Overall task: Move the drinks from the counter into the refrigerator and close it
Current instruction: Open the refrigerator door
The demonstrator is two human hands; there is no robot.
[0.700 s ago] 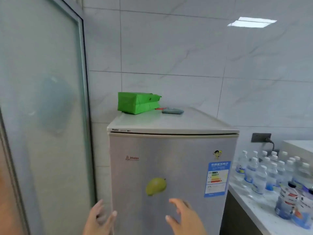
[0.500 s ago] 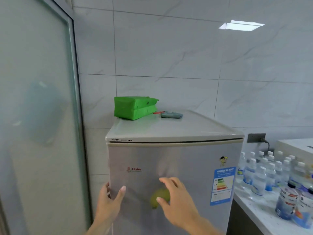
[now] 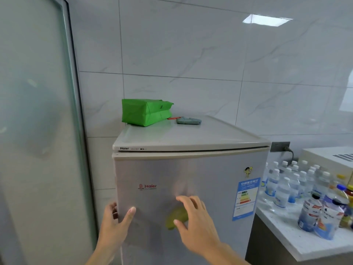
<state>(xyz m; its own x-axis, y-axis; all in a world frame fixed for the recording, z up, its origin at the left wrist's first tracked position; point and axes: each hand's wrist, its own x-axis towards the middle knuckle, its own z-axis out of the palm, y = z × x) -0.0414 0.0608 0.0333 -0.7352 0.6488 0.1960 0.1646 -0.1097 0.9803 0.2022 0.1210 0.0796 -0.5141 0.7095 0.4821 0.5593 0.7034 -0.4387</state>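
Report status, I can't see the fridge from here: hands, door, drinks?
Left hand grips the refrigerator door at its left edge; right hand open against the front. Door shut. Drinks on the counter. Nothing in the way.

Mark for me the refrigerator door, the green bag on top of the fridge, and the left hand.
refrigerator door [image 3: 200, 175]: head view, bare metal of the upper front panel.
green bag [image 3: 142, 112]: head view, its near side face.
left hand [image 3: 112, 224]: head view, back of the hand at the door's left edge.
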